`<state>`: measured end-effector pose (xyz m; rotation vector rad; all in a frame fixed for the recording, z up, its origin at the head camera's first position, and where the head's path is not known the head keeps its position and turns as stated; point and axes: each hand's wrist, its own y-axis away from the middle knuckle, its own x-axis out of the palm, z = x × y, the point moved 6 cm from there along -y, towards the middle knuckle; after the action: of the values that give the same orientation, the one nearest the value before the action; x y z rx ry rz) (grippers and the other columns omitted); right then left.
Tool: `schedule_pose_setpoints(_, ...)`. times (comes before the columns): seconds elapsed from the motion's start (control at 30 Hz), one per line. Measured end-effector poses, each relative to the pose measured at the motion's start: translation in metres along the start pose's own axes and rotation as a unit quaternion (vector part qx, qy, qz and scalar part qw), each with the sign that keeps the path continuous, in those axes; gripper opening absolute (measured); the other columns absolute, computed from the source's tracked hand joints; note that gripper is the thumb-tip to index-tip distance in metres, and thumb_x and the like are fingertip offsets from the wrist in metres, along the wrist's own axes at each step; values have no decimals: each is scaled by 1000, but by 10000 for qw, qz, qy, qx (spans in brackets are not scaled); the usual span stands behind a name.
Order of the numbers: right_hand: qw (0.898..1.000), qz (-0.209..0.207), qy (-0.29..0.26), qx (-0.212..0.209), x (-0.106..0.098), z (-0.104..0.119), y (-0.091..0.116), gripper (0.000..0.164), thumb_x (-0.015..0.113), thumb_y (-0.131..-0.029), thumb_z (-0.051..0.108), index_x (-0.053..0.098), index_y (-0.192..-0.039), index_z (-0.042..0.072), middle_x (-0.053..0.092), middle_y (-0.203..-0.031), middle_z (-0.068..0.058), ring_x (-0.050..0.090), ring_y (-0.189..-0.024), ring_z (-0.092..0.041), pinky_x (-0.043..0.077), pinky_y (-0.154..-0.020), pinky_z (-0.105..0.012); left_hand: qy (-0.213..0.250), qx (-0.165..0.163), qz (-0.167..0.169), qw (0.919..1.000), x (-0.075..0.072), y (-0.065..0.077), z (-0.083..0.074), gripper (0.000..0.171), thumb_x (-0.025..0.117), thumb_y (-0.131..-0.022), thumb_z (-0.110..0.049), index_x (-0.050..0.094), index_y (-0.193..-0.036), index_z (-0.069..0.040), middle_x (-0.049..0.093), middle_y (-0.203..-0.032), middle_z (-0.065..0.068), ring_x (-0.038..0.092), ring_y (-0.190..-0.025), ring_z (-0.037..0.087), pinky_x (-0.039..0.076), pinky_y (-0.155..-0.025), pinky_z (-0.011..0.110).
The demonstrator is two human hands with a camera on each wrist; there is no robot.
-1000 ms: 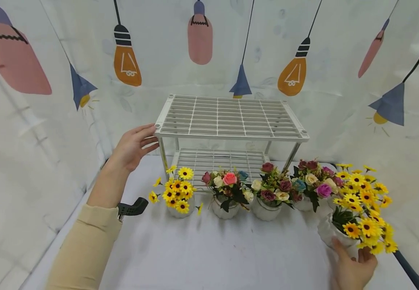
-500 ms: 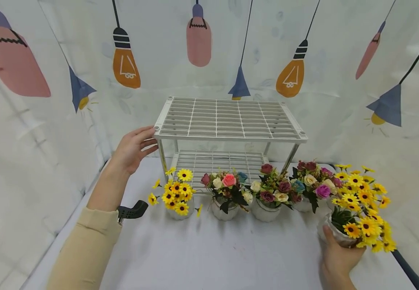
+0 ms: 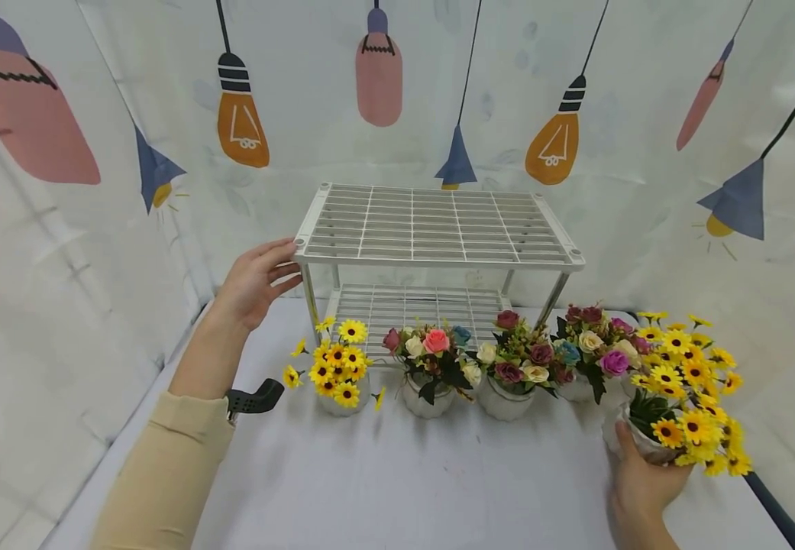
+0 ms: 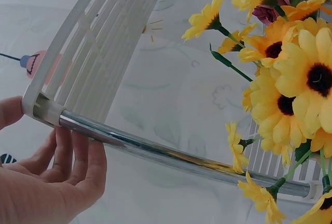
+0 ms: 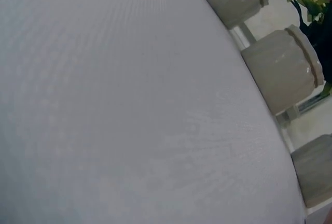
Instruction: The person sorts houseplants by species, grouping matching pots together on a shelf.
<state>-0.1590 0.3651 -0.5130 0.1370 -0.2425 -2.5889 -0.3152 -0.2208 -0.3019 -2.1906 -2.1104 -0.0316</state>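
A white two-tier wire rack [image 3: 438, 263] stands on the table. My left hand [image 3: 254, 283] holds its front left top corner. In the left wrist view the thumb is against the white corner and the fingers [image 4: 96, 164] lie along the metal post. At the right, my right hand [image 3: 647, 481] grips a white flower pot [image 3: 644, 443] of yellow daisy-like flowers [image 3: 696, 405], thumb on the near side; its other fingers are hidden behind the pot. The flowers lean to the right. The right wrist view shows mostly white tablecloth [image 5: 145, 105].
Several more potted flowers line the rack's front: a yellow flower pot [image 3: 340, 401] at left, then rose pots [image 3: 428, 401], [image 3: 505, 401] and another rose pot [image 3: 576, 388] beside the gripped one. A patterned curtain [image 3: 397, 153] hangs behind. White tablecloth [image 3: 404, 489] spreads in front.
My right hand has shifted left and up onto the yellow flower pot, its thumb now against the pot's side. The left hand has stayed at the rack's corner.
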Motion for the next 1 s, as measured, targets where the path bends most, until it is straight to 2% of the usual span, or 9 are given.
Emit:
schedule_pose_setpoints(0.17, 10000, -55, 63, -15, -2, 2, 2, 113, 85, -82, 41, 6, -164, 36, 11, -168, 17, 5, -151, 1, 0, -118, -19, -25, -11, -2, 10000, 1, 0, 3, 65, 61, -105, -39, 42, -155, -2, 58, -132, 5, 55, -118, 22, 32, -117, 50)
schedule_pose_setpoints(0.3, 9996, -103, 104, -226, -6, 8, 8, 110, 84, -83, 41, 10, -164, 33, 15, -168, 14, 11, -149, 1, 5, -118, -18, -28, -57, -33, 10000, 0, 2, 6, 66, 61, -105, -40, 42, -155, -2, 56, -134, 6, 53, -122, 25, 32, -116, 49)
schedule_pose_setpoints(0.4, 9983, -184, -206, -506, -10, 16, 16, 104, 87, -82, 34, 21, -163, 30, 25, -165, 8, 23, -146, -2, 19, -116, -17, -67, -58, -36, 10000, 0, 3, 8, 66, 60, -105, -41, 42, -155, -2, 56, -134, 6, 53, -123, 25, 33, -116, 49)
schedule_pose_setpoints(0.47, 9958, -233, -567, -678, -10, 23, 21, 100, 90, -80, 27, 31, -160, 29, 33, -161, 6, 31, -144, -6, 31, -110, -15, -83, -41, -37, 9999, 0, 3, 9, 66, 60, -105, -41, 42, -155, -2, 56, -136, 8, 53, -123, 25, 33, -116, 49)
schedule_pose_setpoints(0.5, 9939, -280, -720, -787, -10, 26, 23, 98, 92, -79, 23, 36, -158, 28, 37, -158, 6, 35, -141, -8, 39, -104, -15, -99, -36, -43, 9999, 0, 2, 9, 66, 60, -105, -41, 42, -155, -2, 55, -137, 9, 53, -122, 24, 33, -116, 49)
schedule_pose_setpoints(0.57, 9892, -360, -990, -1018, -9, 34, 28, 95, 95, -75, 19, 43, -154, 27, 44, -153, 6, 42, -135, -11, 48, -92, -12, -114, -30, -58, 9999, 0, 2, 9, 65, 60, -105, -41, 42, -155, -2, 53, -140, 11, 52, -124, 25, 32, -116, 49)
schedule_pose_setpoints(0.7, 9776, -343, -1328, -1597, -4, 54, 37, 89, 96, -72, 17, 52, -149, 23, 52, -146, 3, 49, -126, -13, 50, -78, -8, -105, -15, -52, 9999, 0, 0, 8, 65, 60, -105, -40, 42, -155, -2, 54, -140, 10, 51, -125, 27, 33, -116, 48)
schedule_pose_setpoints(0.83, 9640, -38, -1899, -1859, 4, 74, 47, 82, 95, -73, 13, 57, -146, 18, 57, -142, -3, 55, -126, -19, 52, -85, -16, -163, 13, -62, 9998, 0, -2, 5, 65, 59, -106, -39, 41, -155, -2, 56, -135, 7, 54, -120, 22, 34, -114, 47)
schedule_pose_setpoints(1.0, 9451, 319, -2352, -2247, 16, 102, 59, 77, 92, -75, 5, 58, -144, 14, 56, -143, -9, 55, -127, -26, 52, -94, -23, -104, 17, -74, 9999, 1, -1, 1, 64, 60, -105, -39, 43, -154, -2, 55, -138, 11, 55, -117, 21, 34, -114, 47)
